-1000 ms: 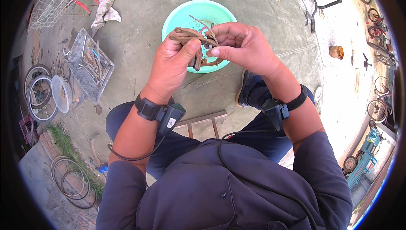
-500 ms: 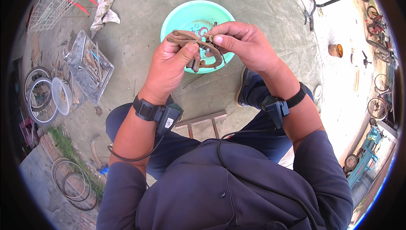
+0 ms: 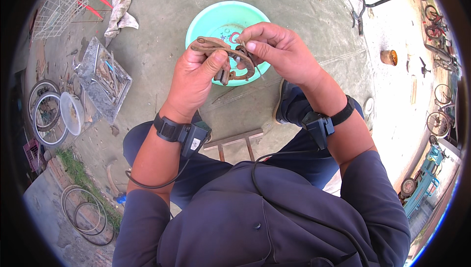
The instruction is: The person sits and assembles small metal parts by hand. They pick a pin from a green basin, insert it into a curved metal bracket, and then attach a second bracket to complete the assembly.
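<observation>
A rusty brown bicycle brake caliper [image 3: 248,64] with curved arms is held up over a light green plastic basin [image 3: 197,22]. My left hand [image 3: 190,78] is closed on its left side, thumb on top and fingers curled below. At its upper right end, my right hand [image 3: 289,55] pinches a thin metal piece between thumb and forefinger. Whether that piece is joined to the caliper is too small to tell. Below the thumb a thin rod slants down past the caliper. Shallow water seems to lie in the basin, over a printed bottom.
A dirty tray of tools [image 3: 105,78] lies at left, near a white tub [image 3: 72,113] and wheels [image 3: 48,116]. A rag [image 3: 119,14] and wire basket [image 3: 60,7] are far left. Handlebars [image 3: 363,9] and a rusty can [image 3: 389,57] are at right. Between my legs is a small stool [image 3: 234,139].
The caliper has tilted slightly and shifted a little left in my left hand. My right fingers have drawn slightly, still pinching the thin piece at its upper right.
</observation>
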The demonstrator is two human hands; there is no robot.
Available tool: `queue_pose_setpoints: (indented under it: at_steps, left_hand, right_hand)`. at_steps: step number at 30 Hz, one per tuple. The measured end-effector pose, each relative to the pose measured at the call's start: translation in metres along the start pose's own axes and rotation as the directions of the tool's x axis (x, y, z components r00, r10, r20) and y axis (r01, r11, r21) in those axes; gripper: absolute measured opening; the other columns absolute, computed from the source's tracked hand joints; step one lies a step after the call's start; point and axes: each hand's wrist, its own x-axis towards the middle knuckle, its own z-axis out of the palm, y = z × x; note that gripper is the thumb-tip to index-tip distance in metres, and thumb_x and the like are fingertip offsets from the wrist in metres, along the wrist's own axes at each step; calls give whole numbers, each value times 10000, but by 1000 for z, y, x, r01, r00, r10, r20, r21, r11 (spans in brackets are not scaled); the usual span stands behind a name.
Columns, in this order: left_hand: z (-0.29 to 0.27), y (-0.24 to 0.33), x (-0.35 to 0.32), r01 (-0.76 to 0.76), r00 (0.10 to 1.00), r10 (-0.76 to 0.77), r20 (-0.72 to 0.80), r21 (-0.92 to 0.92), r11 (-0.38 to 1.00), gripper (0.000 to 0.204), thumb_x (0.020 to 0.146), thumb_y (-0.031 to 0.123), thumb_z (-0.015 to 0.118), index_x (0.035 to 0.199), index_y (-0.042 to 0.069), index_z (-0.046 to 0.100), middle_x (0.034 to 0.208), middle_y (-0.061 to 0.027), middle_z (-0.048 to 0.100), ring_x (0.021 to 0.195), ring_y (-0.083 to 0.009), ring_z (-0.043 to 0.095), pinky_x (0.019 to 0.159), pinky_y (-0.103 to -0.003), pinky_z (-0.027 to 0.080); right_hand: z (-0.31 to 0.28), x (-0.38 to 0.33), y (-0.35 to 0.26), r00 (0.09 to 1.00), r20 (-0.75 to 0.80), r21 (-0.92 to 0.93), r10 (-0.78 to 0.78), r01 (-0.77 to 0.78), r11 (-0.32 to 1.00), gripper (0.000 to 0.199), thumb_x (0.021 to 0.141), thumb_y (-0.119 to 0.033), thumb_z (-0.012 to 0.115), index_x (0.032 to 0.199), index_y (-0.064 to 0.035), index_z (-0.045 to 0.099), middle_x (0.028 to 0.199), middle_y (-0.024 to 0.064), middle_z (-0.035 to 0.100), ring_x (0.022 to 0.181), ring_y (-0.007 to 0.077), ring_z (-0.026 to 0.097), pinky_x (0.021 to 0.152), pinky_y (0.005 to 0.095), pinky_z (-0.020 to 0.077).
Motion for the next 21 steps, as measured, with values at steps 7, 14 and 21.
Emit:
queue_pose_setpoints:
  at_steps: [7,14,21]
  left_hand:
    - [8,5,1,-15,1000,15,-11,-17,1000,267,984,194,598,1187,20,597,1107,-68,657,860,-110,625,794,-275,537]
    - [6,10,-1,-1,999,0,44,16,1000,256,989,180,586,1179,8,595,1195,-103,641,887,-121,642,807,-288,541]
    - [5,15,0,-22,999,17,51,105,994,235,973,215,612,1121,34,598,1258,-164,617,894,-126,624,782,-281,515]
  right_hand:
    - [-2,1,1,998,55,34,-16,14,999,150,994,-76,533,1116,-31,607,922,34,675,822,88,630,709,262,543]
    - [-2,-1,1,996,84,21,-27,25,999,148,999,-74,520,1113,-34,604,930,28,670,826,84,613,717,251,518]
    - [-4,0,3,996,89,-6,-25,26,1000,122,997,-78,522,1081,-39,603,929,22,662,834,85,608,713,247,504]
